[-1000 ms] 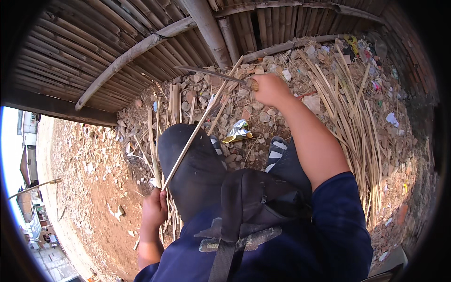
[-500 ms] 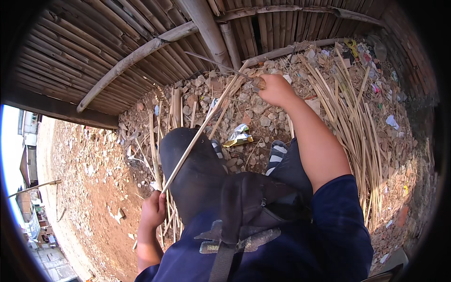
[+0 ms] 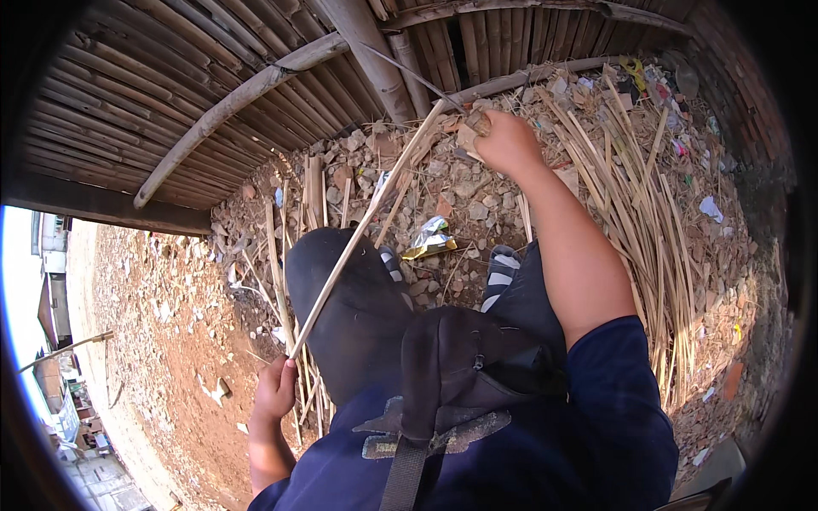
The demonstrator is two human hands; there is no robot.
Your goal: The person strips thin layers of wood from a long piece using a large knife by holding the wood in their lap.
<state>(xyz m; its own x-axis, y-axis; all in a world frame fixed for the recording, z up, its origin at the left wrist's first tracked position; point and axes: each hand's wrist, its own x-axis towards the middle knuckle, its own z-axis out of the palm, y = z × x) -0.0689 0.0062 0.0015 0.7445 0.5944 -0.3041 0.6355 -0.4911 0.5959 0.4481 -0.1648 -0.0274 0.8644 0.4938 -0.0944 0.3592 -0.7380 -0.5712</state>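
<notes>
My left hand (image 3: 274, 387) is closed around the near end of a long, pale bamboo strip (image 3: 366, 226). The strip slants up and to the right across my left knee, its far end close to the knife. In my right hand (image 3: 509, 143), arm stretched forward, is a knife (image 3: 409, 74) gripped by its wooden handle. Its thin blade points up and left, just beyond the strip's tip; whether the two touch I cannot tell. A flat, light brown piece by my right fist is partly hidden, and I cannot make out what it is.
Many cut bamboo strips (image 3: 652, 255) lie heaped to my right. More thin strips (image 3: 277, 264) stand or lean beside my left leg. A bamboo wall (image 3: 213, 94) with posts rises ahead. Rubble and a shiny foil wrapper (image 3: 430, 238) lie around my feet. A brick wall stands at right.
My right hand has moved forward with the knife, and the blade has shifted from across the strip toward its far tip and tilted more upward. My left hand keeps its grip.
</notes>
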